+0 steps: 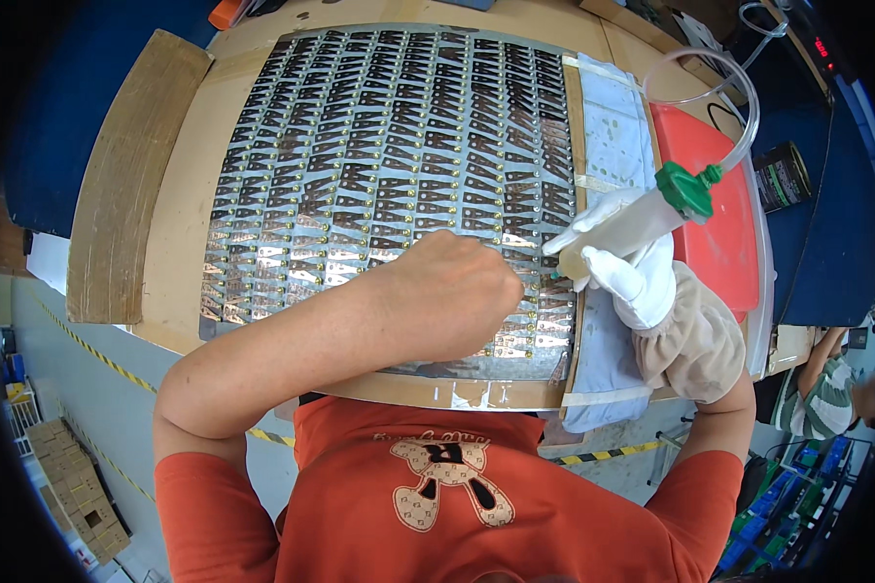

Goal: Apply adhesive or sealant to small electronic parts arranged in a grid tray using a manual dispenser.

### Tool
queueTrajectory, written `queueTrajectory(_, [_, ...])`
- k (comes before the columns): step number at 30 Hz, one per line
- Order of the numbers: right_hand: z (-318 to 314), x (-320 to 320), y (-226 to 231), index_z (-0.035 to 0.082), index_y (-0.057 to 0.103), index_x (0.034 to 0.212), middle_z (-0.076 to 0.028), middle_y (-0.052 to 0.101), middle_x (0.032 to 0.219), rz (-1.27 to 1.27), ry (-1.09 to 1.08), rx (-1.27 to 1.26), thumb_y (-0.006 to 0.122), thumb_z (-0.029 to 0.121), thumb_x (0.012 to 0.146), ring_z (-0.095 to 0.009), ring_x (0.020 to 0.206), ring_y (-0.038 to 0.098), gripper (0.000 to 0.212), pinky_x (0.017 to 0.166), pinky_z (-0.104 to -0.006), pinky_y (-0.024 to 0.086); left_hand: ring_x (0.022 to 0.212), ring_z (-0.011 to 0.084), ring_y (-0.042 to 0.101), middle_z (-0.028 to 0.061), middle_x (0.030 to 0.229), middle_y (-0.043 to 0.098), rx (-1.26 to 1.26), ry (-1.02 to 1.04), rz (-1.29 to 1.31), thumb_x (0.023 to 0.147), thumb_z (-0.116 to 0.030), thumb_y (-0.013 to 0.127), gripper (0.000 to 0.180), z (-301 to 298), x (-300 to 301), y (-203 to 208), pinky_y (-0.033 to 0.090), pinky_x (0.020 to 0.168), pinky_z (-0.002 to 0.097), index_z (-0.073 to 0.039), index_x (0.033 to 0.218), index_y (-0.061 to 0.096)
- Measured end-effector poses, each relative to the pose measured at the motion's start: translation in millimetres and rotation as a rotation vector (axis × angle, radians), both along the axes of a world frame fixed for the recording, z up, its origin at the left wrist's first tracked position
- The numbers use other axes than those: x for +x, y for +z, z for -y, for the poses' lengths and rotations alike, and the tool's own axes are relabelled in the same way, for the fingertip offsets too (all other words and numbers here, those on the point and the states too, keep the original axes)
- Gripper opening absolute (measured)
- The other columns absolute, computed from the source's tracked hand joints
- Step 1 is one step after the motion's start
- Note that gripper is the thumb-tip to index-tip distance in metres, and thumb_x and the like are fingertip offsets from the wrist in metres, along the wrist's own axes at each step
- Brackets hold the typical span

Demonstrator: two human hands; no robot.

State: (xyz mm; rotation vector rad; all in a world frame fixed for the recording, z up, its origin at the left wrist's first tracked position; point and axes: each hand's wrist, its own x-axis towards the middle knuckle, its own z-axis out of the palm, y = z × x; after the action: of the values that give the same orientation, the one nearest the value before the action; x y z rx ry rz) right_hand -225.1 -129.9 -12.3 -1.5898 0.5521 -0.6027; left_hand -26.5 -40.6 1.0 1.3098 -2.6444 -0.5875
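Note:
My left hand is bare and closed, its knuckles up, over the lower right part of a metal plate. Its fingertips and anything in them are hidden beneath it. In a white glove, my right hand grips a large translucent dispensing syringe with a green cap. The syringe lies tilted, its lower end pointing left toward the plate's right edge. Dense rows of small tapered metal pieces, dark or shiny, cover the plate, with gold-coloured spots among them.
From the green cap a clear hose loops up and back. A stained blue cloth borders the plate on the right, beside a red tray. A brown board lies at left. Another person is at far right.

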Motion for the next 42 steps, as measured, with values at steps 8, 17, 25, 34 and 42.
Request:
queueTrajectory(8, [2.7, -2.9, -20.5, 0.003, 0.051, 0.095, -0.009, 0.063, 0.088, 0.105, -0.019, 0.009, 0.066, 0.013, 0.075, -0.013, 0.077, 0.057, 0.027, 0.066, -0.0272, 0.047, 0.055, 0.0308, 0.06, 0.0179, 0.057, 0.057, 0.0, 0.04, 0.006, 0.071, -0.006, 0.052, 0.029, 2.4, 2.3, -1.0, 0.047, 0.05, 0.0407, 0.004, 0.097, 0.061])
queueTrajectory(17, [3.5, 0.5, -19.9, 0.001, 0.046, 0.096, -0.015, 0.059, 0.084, 0.024, -0.048, -0.098, 0.065, 0.007, 0.072, -0.028, 0.08, 0.063, 0.031, 0.068, -0.035, 0.051, 0.055, 0.0308, 0.06, 0.0173, 0.057, 0.058, -0.01, 0.046, 0.016, 0.067, -0.004, 0.052, 0.015, 6.4, 1.9, -1.3, 0.046, 0.048, 0.0402, 0.002, 0.078, 0.059])
queueTrajectory(25, [3.6, 0.1, -15.9, 0.0, 0.047, 0.095, -0.016, 0.06, 0.084, 0.024, -0.01, -0.105, 0.067, 0.008, 0.071, -0.027, 0.079, 0.063, 0.031, 0.068, -0.0354, 0.051, 0.053, 0.0301, 0.06, 0.0161, 0.056, 0.057, -0.018, 0.022, 0.031, 0.072, -0.006, 0.05, 0.027, 7.9, 0.9, -0.8, 0.045, 0.048, 0.0399, 0.002, 0.095, 0.062])
queueTrajectory(34, [2.0, 0.5, -16.0, 0.003, 0.055, 0.091, -0.007, 0.064, 0.084, 0.027, -0.048, -0.025, 0.066, 0.009, 0.073, -0.013, 0.077, 0.058, 0.021, 0.068, -0.0277, 0.047, 0.054, 0.0305, 0.06, 0.0167, 0.057, 0.058, 0.005, 0.035, 0.036, 0.073, -0.007, 0.05, 0.027, 7.1, 1.3, -0.7, 0.046, 0.05, 0.0406, 0.002, 0.096, 0.062])
queueTrajectory(42, [3.6, 1.0, -18.5, 0.001, 0.046, 0.096, -0.018, 0.061, 0.084, 0.031, -0.061, -0.063, 0.065, 0.006, 0.072, -0.026, 0.078, 0.063, 0.03, 0.063, -0.0326, 0.052, 0.054, 0.0307, 0.06, 0.0174, 0.056, 0.058, 0.01, 0.028, 0.042, 0.071, -0.006, 0.05, 0.029, 8.7, 0.4, -0.4, 0.046, 0.05, 0.0403, 0.003, 0.096, 0.062])
